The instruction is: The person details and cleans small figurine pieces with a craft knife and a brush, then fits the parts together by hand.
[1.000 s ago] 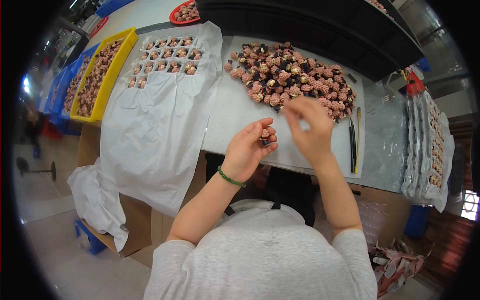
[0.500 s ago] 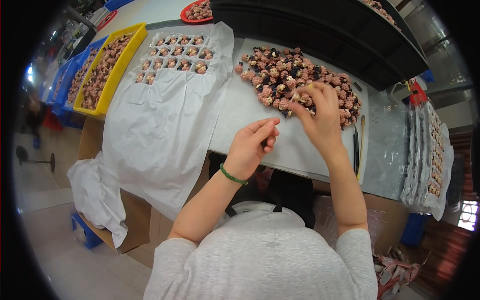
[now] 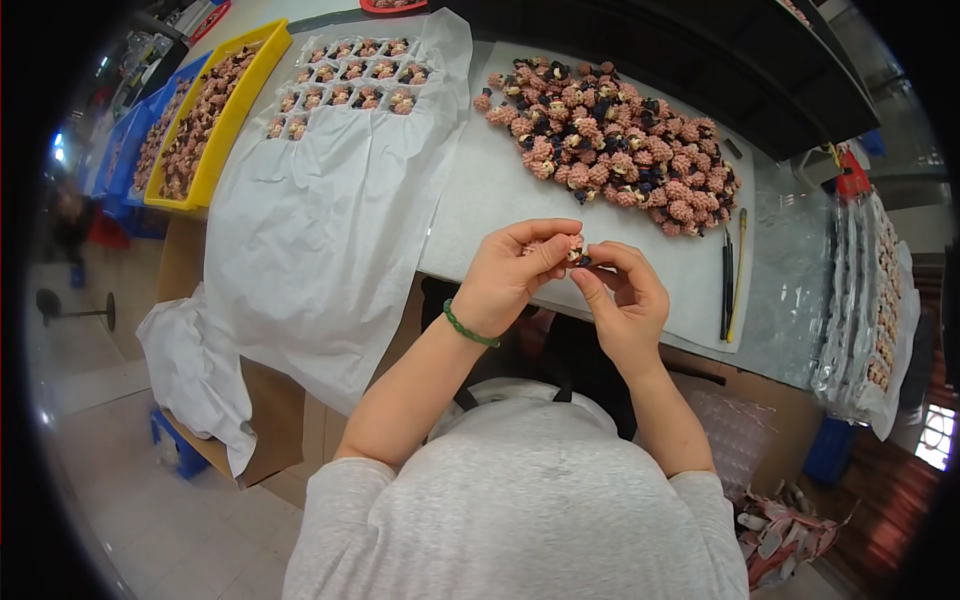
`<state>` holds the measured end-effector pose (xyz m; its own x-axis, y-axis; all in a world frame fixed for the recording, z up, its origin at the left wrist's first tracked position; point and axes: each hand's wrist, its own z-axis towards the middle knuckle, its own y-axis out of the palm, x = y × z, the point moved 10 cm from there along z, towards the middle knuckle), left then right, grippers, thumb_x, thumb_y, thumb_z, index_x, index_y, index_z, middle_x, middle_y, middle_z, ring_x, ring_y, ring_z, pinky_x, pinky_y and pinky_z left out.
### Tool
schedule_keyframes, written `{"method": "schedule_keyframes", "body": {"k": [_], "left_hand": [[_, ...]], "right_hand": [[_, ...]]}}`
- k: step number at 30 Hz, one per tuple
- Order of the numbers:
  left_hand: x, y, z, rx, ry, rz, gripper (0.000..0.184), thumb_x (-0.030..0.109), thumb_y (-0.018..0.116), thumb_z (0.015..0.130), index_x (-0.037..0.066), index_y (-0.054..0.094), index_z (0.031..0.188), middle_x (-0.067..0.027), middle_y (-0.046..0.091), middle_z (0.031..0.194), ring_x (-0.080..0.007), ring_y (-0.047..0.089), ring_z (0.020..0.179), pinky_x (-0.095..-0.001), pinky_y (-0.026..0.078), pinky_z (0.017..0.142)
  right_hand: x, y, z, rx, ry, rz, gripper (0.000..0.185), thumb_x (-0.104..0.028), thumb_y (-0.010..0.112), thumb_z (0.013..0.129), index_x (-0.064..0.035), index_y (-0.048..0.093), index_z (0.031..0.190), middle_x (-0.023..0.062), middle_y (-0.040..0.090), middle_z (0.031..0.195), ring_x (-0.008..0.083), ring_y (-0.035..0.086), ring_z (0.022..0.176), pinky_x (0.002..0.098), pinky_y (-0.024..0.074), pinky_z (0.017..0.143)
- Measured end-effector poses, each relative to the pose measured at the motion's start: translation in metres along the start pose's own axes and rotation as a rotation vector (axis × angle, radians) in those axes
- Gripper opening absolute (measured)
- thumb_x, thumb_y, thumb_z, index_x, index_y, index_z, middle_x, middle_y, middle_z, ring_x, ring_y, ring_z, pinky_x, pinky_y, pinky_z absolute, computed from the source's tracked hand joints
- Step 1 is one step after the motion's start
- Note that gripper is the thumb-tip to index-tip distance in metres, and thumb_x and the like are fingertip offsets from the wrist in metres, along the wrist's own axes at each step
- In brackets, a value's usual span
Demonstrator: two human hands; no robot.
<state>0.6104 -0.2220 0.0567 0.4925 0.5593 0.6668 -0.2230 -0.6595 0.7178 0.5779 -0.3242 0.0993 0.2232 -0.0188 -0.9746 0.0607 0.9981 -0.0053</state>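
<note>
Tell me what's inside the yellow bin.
The yellow bin holds a long heap of small pink and dark pieces. Only the upper ones show; they cover the bin's floor and whatever lies deeper.

Pale tiled floor, lower left; grey-topped table spans center to right; open cardboard box below it, left of center; blue plastic stand beside the box; dark round-ended fixture at far left; small bright window with grid bars, lower right; reddish-brown ridged surface near it; white glare, left edge.
</note>
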Motion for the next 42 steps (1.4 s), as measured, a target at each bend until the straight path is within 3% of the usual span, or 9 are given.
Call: {"method": "schedule_keyframes", "body": {"k": [1,12,17,22,29,32,36,39,42], "left_hand": [[0.001,0.001,-0.001,0.001,-0.003,0.001,0.025,0.011,0.058,0.085,-0.001,0.057,0.107,-0.0047,0.061,0.091,-0.0075,0.056,0.076,-0.0189,0.046,0.068],[-0.01,0.005,-0.003,-0.065,-0.082,-0.073,0.031,0.008,0.056,0.085,0.0,0.049,0.114,-0.0091,0.056,0.108,-0.0116,0.055,0.095,-0.0236,0.046,0.08],[-0.015,-0.002,-0.005,0.034,-0.168,-0.175,0.034,0.014,0.051,0.088,-0.001,0.042,0.118,-0.0086,0.056,0.102,-0.0131,0.054,0.097,-0.0272,0.046,0.084],[-0.006,0.002,-0.009,0.064,-0.176,-0.007,0.03,0.013,0.048,0.09,-0.003,0.043,0.115,-0.0098,0.054,0.106,-0.0145,0.054,0.096,-0.0292,0.045,0.086],[-0.003,0.005,-0.012,0.021,-0.003,0.203,0.039,0.006,0.052,0.088,-0.003,0.042,0.124,-0.0056,0.049,0.11,-0.0104,0.051,0.094,-0.0248,0.042,0.085],[0.008,0.013,-0.016,-0.071,0.235,0.358,0.046,-0.004,0.054,0.082,0.001,0.042,0.126,-0.0045,0.047,0.106,-0.0109,0.047,0.1,-0.024,0.039,0.088],[0.017,0.005,-0.023,0.053,0.09,0.422,0.046,0.0,0.058,0.081,-0.004,0.042,0.124,-0.0072,0.053,0.107,-0.0132,0.051,0.103,-0.0275,0.045,0.086],[0.035,0.001,-0.034,0.066,0.117,0.575,0.043,0.0,0.057,0.081,-0.004,0.045,0.121,-0.006,0.055,0.1,-0.0116,0.052,0.098,-0.0268,0.046,0.082],[0.122,0.0,-0.053,0.209,0.483,0.936,0.037,0.007,0.059,0.077,-0.001,0.052,0.112,-0.0087,0.056,0.089,-0.0138,0.055,0.079,-0.0273,0.047,0.068]], "right_hand": [[-0.015,-0.002,-0.001,0.023,-0.159,-0.11,0.036,0.004,0.063,0.077,0.0034,0.049,0.11,0.0084,0.053,0.102,0.0142,0.055,0.092,0.0252,0.0498,0.077],[-0.018,-0.012,-0.003,0.067,-0.225,-0.154,0.04,0.005,0.063,0.076,0.0031,0.048,0.114,0.0092,0.053,0.102,0.015,0.056,0.088,0.0258,0.0471,0.078],[-0.023,-0.021,0.001,0.078,-0.219,-0.147,0.03,0.002,0.063,0.078,0.0031,0.053,0.106,0.01,0.055,0.098,0.0142,0.056,0.084,0.0238,0.0465,0.076],[-0.018,-0.005,0.009,-0.169,-0.067,-0.149,0.016,-0.005,0.061,0.082,0.0037,0.058,0.095,0.0087,0.056,0.094,0.0115,0.057,0.078,0.0207,0.0461,0.066],[0.009,0.003,0.01,-0.022,0.211,0.083,0.01,-0.007,0.063,0.081,0.0014,0.058,0.085,0.0036,0.059,0.075,0.0071,0.055,0.064,0.0186,0.0437,0.056],[0.018,-0.002,0.011,0.06,0.255,-0.002,0.006,-0.003,0.061,0.081,0.0013,0.057,0.082,0.0036,0.06,0.072,0.0074,0.055,0.06,0.019,0.0441,0.053],[0.022,0.009,0.011,-0.001,0.235,0.007,0.009,-0.007,0.057,0.085,0.0022,0.058,0.086,0.0059,0.06,0.076,0.009,0.055,0.062,0.0195,0.0453,0.055],[0.036,0.017,0.007,-0.016,0.362,0.287,0.015,-0.011,0.051,0.089,0.0025,0.057,0.091,0.0083,0.06,0.085,0.0108,0.056,0.069,0.0213,0.047,0.06],[0.023,0.016,0.008,-0.036,0.18,0.061,0.019,-0.014,0.047,0.091,0.0022,0.057,0.096,0.0079,0.058,0.092,0.0116,0.055,0.076,0.0221,0.0459,0.065]]}}
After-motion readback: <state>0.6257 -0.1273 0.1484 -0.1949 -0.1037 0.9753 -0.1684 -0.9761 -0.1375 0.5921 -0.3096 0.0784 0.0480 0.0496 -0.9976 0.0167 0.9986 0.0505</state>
